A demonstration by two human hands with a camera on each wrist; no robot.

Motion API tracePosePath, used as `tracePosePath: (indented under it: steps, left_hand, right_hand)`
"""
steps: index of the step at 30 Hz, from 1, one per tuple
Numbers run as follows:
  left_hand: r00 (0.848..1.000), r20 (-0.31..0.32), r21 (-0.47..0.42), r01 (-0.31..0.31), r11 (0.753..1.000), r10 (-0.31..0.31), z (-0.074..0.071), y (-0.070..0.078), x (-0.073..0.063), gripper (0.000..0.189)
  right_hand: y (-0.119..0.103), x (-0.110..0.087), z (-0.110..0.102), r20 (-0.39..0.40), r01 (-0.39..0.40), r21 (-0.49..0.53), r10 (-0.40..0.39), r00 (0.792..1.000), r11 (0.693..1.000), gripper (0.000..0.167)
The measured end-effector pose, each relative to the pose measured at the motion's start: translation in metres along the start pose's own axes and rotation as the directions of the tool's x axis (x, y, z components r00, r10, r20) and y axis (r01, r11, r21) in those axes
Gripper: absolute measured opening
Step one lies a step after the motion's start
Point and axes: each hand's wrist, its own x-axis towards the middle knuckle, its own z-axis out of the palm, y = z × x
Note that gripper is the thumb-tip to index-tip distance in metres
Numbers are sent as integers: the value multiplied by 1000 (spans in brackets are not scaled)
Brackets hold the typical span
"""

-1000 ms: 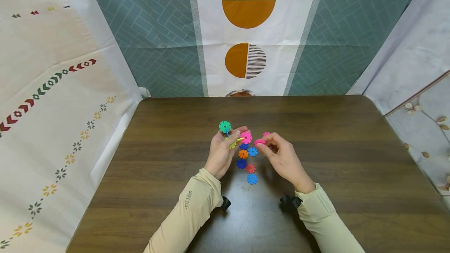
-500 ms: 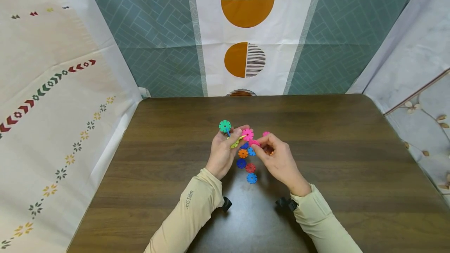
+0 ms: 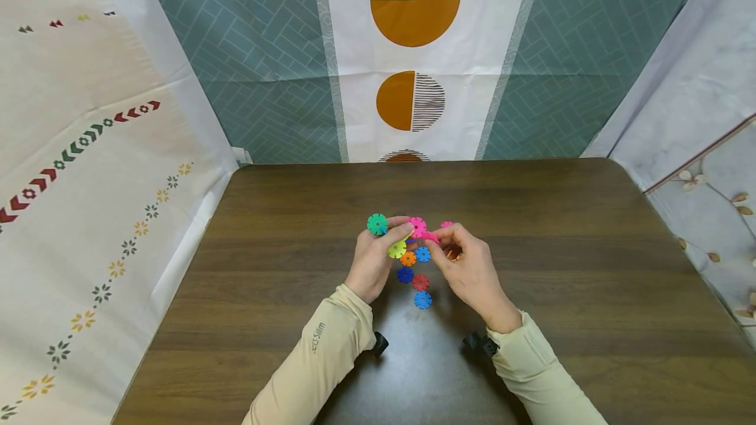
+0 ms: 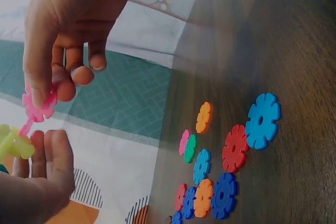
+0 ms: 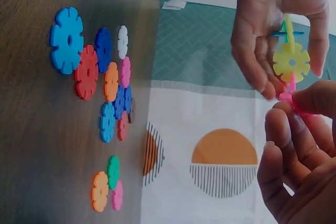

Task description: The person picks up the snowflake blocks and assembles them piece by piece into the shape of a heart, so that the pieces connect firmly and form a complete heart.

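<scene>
A pink disc [image 4: 37, 113] is pinched between thumb and fingers by the right hand [image 3: 469, 271], its edge against the pink end of the linked chain [image 5: 290, 60], which is gripped by the left hand [image 3: 369, 260]. Slots should be aligned crosswise and pressed straight, the chain being steadied near the joint; seating cannot be confirmed. Beyond, loose discs [image 4: 203, 198] are left on the table [image 3: 531, 215].

The head camera looks forward and down from above the dark brown wood-grain table [image 3: 555, 248], holding the left hand [image 3: 372, 258] and right hand [image 3: 475, 274] near mid-frame. Both wrist cameras look sideways-turned from nearer and lower: table at the left wrist frame's right, at the right wrist frame's left. All three share both hands and the light-blue, round, notched plastic disc [image 3: 422, 300].
</scene>
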Motion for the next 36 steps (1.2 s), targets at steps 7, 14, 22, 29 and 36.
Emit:
tracePosePath:
  steps: [7,14,22,29,36]
  left_hand:
    - [999,14,80,41,996,-43,-3,1,-1,26]
    - [997,-41,102,66,993,-62,-2,1,-1,19]
    - [996,-73,100,50,994,-43,1,0,-1,18]
    - [996,-70,107,67,992,-60,1,0,-1,17]
    - [997,-16,125,75,989,-74,0,2,-1,27]
  right_hand:
    - [-1,1,0,-20,37,-28,-38,999,999,20]
    - [-1,2,0,-15,141,-44,-142,990,989,18]
    - [-1,3,-2,4,187,-72,-187,982,980,16]
    - [-2,4,-1,-5,206,-98,-207,978,974,16]
    - [0,6,-2,-43,163,-79,-167,985,983,19]
